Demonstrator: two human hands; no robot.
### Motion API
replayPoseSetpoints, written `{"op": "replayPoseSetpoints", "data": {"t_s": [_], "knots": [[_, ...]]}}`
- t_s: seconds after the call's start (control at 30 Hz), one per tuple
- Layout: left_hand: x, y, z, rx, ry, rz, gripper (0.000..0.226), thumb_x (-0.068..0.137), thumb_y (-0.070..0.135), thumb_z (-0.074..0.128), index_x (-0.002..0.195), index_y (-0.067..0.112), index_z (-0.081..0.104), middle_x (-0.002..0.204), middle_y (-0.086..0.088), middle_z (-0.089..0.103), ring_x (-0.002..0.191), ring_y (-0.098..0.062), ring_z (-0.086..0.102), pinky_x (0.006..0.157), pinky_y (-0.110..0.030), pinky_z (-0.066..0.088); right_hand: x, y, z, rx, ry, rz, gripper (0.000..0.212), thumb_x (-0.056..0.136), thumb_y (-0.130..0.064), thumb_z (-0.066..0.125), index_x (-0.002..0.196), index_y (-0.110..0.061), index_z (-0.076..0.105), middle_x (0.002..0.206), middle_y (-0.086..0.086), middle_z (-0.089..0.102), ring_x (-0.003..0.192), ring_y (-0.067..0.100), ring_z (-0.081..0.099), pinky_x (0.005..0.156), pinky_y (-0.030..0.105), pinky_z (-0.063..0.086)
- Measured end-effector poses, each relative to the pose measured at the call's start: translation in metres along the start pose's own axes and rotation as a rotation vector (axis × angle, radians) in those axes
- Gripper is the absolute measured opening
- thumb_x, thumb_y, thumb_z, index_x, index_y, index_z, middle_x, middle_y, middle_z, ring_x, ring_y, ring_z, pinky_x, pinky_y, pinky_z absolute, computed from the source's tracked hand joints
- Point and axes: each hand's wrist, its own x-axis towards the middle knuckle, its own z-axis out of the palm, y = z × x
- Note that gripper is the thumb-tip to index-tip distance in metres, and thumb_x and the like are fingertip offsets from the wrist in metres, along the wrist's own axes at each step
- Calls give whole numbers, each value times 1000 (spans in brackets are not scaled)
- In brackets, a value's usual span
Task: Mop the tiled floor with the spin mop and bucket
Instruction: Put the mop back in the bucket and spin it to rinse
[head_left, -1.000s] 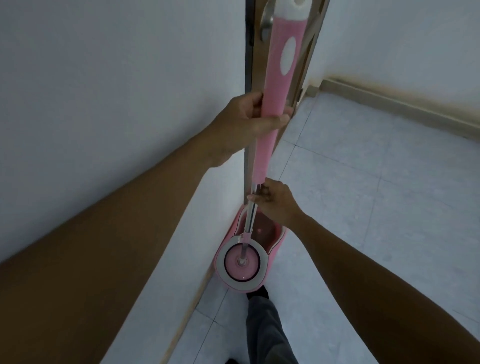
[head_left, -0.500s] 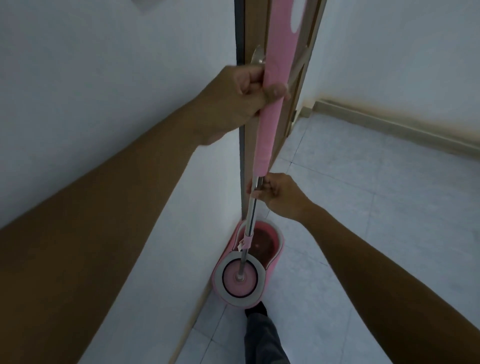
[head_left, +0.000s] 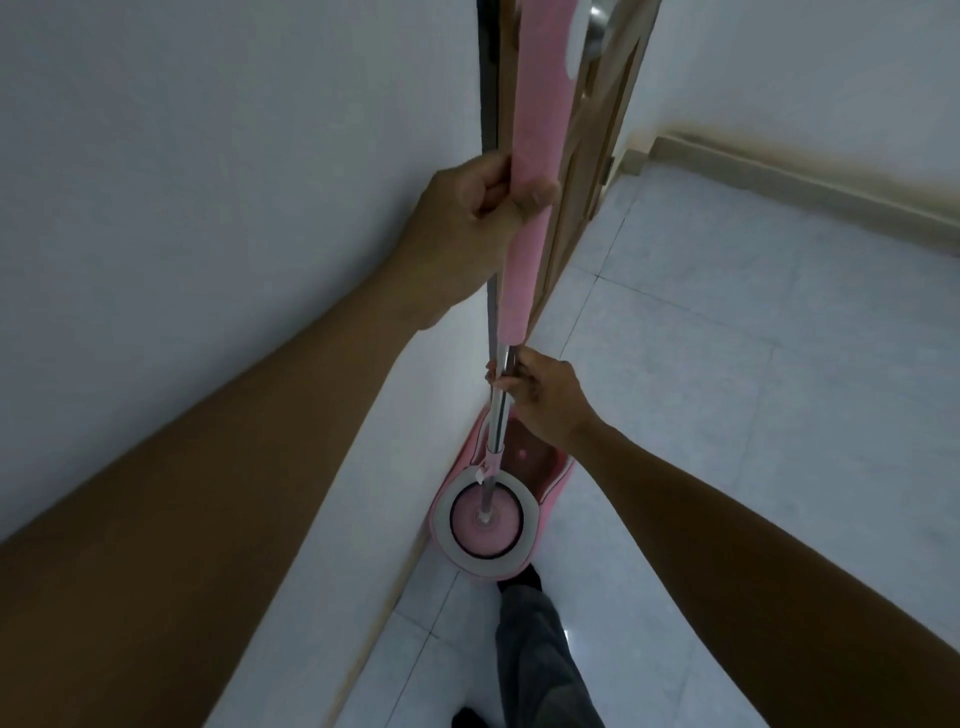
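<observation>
My left hand (head_left: 480, 208) is clenched around the pink sleeve of the mop handle (head_left: 535, 171); my right hand (head_left: 540, 397) grips the bare steel shaft just below that sleeve. The handle stands nearly upright, its lower end in the round white-rimmed spinner basket of the pink bucket (head_left: 550, 486). The bucket sits on the pale tiled floor (head_left: 727, 374) against the white wall (head_left: 234, 208), beside a wooden door (head_left: 587, 156).

We reach both bare arms forward, our left hand (head_left: 480, 208) fisted high with thumb wrapped across the front, our right hand (head_left: 540, 395) lower, fingers pinched closed, one trousered leg (head_left: 535, 644) below us.
</observation>
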Motion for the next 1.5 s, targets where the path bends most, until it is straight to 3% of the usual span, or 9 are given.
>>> {"op": "replayPoseSetpoints", "data": {"t_s": [0.1, 0.23, 0.53, 0.83, 0.9, 1.03, 1.13, 1.3, 1.5], "knots": [[-5, -20, 9, 14, 0, -41, 43, 95, 33, 61, 131, 9, 58, 118, -4, 70, 104, -18, 69, 91, -37, 59, -6, 17, 10, -56, -27, 30, 10, 98, -13, 51, 99, -23, 54, 108, -2, 71, 75, -13, 62, 72, 7, 54], [-21, -47, 20, 28, -13, -94, 41, 94, 31, 63, 129, 10, 61, 117, 0, 71, 102, -12, 69, 90, -28, 58, -17, 41, 28, -75, -74, 152, 20, 98, -19, 50, 93, -39, 52, 111, -5, 73, 83, -3, 67, 72, 15, 56], [-48, -86, 18, 115, -128, -292, 40, 91, 24, 69, 128, 13, 61, 118, 3, 71, 103, -10, 67, 98, -26, 50, -27, 51, 64, -14, -147, 534, 20, 97, -19, 57, 115, -15, 64, 76, -8, 60, 58, -1, 55, 45, 9, 41], [-35, -16, -4, 69, 0, -141, 40, 89, 30, 72, 122, 12, 61, 105, 8, 71, 91, -4, 71, 82, -19, 58, -30, -4, 32, -42, -4, 245, 23, 97, -39, 51, 112, -23, 56, 98, 2, 73, 76, 14, 69, 64, 22, 56], [-28, 9, -11, 33, 33, -97, 41, 88, 31, 73, 121, 10, 60, 104, 5, 72, 91, -7, 72, 82, -25, 60, -24, -26, 14, -27, 25, 172, 22, 97, -31, 55, 112, -16, 61, 103, 3, 74, 82, 10, 70, 74, 26, 59], [-19, 61, -29, 10, 0, -17, 45, 90, 26, 71, 127, 6, 56, 111, -4, 73, 98, -14, 72, 89, -37, 60, -14, -70, -22, 8, 49, 55, 17, 92, -12, 63, 107, -6, 66, 100, -2, 72, 78, -14, 64, 77, 6, 51], [-17, 96, -40, 9, -84, 34, 46, 93, 20, 67, 134, 6, 52, 119, -8, 70, 108, -17, 69, 95, -38, 57, -11, -94, -42, 55, 29, 51, 17, 89, -12, 67, 107, -12, 67, 98, -7, 72, 91, -4, 69, 89, 17, 55], [-14, 119, -46, 26, -123, 48, 46, 94, 17, 64, 136, 5, 51, 120, -8, 70, 108, -18, 68, 94, -38, 57, -6, -109, -58, 22, 15, 35, 11, 89, -13, 68, 98, -16, 63, 90, -13, 69, 79, -13, 66, 76, 4, 51], [-19, 70, -28, 94, -105, -13, 45, 94, 27, 64, 135, 10, 54, 119, -4, 69, 106, -17, 68, 94, -39, 58, -14, -66, -23, 8, 46, 58, 12, 92, -10, 63, 104, -7, 63, 101, -1, 73, 90, 7, 71, 80, 10, 54]]}}
